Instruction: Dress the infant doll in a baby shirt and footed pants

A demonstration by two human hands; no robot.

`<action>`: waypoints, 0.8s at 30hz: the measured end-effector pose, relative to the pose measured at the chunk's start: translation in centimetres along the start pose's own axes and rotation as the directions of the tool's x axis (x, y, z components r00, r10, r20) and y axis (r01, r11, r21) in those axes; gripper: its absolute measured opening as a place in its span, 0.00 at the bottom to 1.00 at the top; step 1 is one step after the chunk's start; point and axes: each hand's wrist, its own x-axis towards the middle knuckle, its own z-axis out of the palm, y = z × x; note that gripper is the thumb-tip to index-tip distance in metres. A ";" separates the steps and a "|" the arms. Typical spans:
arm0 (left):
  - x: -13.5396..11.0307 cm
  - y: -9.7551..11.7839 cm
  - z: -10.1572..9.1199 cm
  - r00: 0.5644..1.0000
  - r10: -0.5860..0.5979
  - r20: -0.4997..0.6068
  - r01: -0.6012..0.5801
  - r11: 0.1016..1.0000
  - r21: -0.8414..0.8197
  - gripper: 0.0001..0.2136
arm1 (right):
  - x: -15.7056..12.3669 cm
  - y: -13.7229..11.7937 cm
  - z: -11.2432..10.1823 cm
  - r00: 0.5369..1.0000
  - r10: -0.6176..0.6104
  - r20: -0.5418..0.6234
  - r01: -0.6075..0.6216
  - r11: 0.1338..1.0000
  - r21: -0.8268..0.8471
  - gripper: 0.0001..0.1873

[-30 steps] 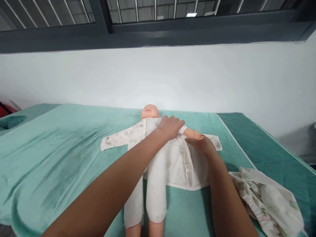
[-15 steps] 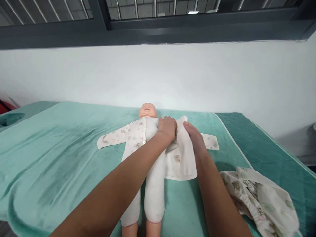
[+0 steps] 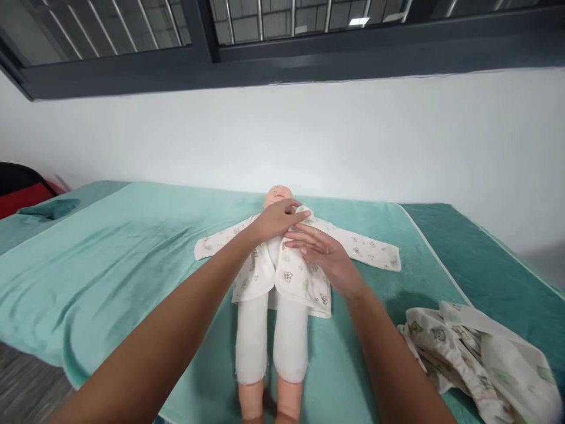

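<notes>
A baby doll (image 3: 278, 194) lies on its back on a teal blanket (image 3: 132, 259), wearing white trousers (image 3: 271, 335) and a white printed jacket (image 3: 291, 274) with both sleeves spread out sideways. My left hand (image 3: 276, 221) rests on the doll's upper chest, its fingers pinching the jacket's edge near the neck. My right hand (image 3: 322, 256) lies flat with fingers stretched out on the jacket's right front panel, which is folded across the chest.
A crumpled printed cloth (image 3: 477, 353) lies at the blanket's right front. A darker green cover (image 3: 485, 259) shows at the right. A white wall stands behind, with a dark window frame above. A red object (image 3: 22, 197) is at far left.
The jacket's right panel has been drawn across the doll's chest, now showing its printed side. Both hands have moved up towards the neck, and the doll's bare arm is now covered.
</notes>
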 end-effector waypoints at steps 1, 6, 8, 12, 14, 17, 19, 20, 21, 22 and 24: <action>-0.1 0.0 0.0 0.999 0.005 0.034 -0.005 1.000 0.002 0.24 | 0.0 -0.1 -0.1 1.000 0.001 0.002 -0.001 1.000 -0.022 0.22; 0.0 -0.3 0.2 0.986 0.065 -0.156 -0.051 0.994 0.093 0.13 | -0.2 -0.1 -0.8 0.969 -0.072 -0.235 -0.026 0.921 -0.389 0.13; 0.1 -0.7 0.0 0.949 0.078 -0.304 -0.028 0.986 0.163 0.11 | -0.3 0.2 -0.9 0.944 -0.142 -0.298 -0.051 0.829 -0.556 0.15; 0.0 -1.9 -0.5 0.880 -0.019 -0.475 0.101 0.984 0.148 0.10 | -0.2 0.7 -0.4 0.937 -0.203 -0.285 -0.052 0.724 -0.688 0.18; -0.8 -2.8 -0.6 0.879 -0.020 -0.477 0.095 0.986 0.134 0.09 | -0.1 0.9 0.0 0.953 -0.203 -0.227 -0.024 0.693 -0.720 0.17; -4.3 -4.0 -0.1 0.867 0.088 -0.490 0.003 0.983 0.182 0.09 | -0.2 0.8 0.3 0.969 -0.203 -0.143 0.021 0.639 -0.769 0.16; -8.1 -4.9 0.6 0.882 0.147 -0.448 -0.051 0.975 0.218 0.09 | -0.4 0.4 0.4 0.972 -0.218 -0.082 0.062 0.582 -0.811 0.16; -10.2 -5.3 1.1 0.886 0.172 -0.431 -0.075 0.970 0.232 0.09 | -0.6 0.2 0.5 0.973 -0.225 -0.042 0.093 0.555 -0.827 0.16; -12.2 -5.6 1.5 0.898 0.196 -0.394 -0.102 0.963 0.249 0.09 | -0.8 0.0 0.7 0.972 -0.235 -0.001 0.127 0.533 -0.837 0.15; -14.0 -5.8 2.0 0.907 0.220 -0.359 -0.125 0.955 0.270 0.11 | -1.0 -0.2 0.9 0.969 -0.244 0.041 0.165 0.513 -0.843 0.14; -16.7 -6.0 2.9 0.921 0.225 -0.319 -0.118 0.939 0.323 0.17 | -1.4 -0.3 1.6 0.958 -0.263 0.115 0.230 0.464 -0.855 0.11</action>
